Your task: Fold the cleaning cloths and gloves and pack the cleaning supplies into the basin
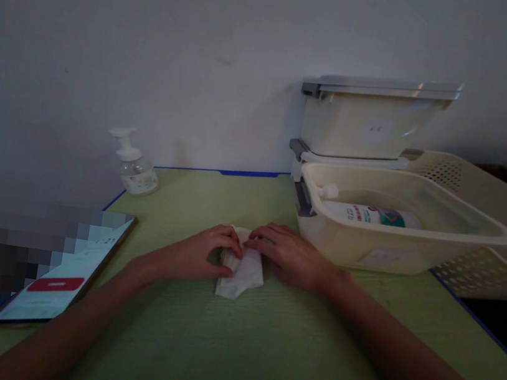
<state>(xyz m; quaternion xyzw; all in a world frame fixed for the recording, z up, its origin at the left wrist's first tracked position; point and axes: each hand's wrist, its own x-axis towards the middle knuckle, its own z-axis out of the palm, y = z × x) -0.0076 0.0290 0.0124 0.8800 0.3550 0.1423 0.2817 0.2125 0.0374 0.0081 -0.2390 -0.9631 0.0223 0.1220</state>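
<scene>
A white tissue (pixel 249 272), folded and slightly creased, lies on the green tabletop between my two hands. My left hand (pixel 202 249) comes at it from the left, its thumb and curled fingertips on the tissue's left side. From the right, my right hand (pixel 289 255) holds the upper edge with bent fingers, and its thumb is mostly hidden. The fingertips of both hands nearly meet over the tissue's upper part.
A clear pump bottle (pixel 137 174) stands at the back left, with a lit tablet (pixel 70 271) nearer. At right, an open cream bin (pixel 368 247) holds a white bottle (pixel 358 213). Behind are a lidded box (pixel 347 124) and a perforated basket (pixel 491 204).
</scene>
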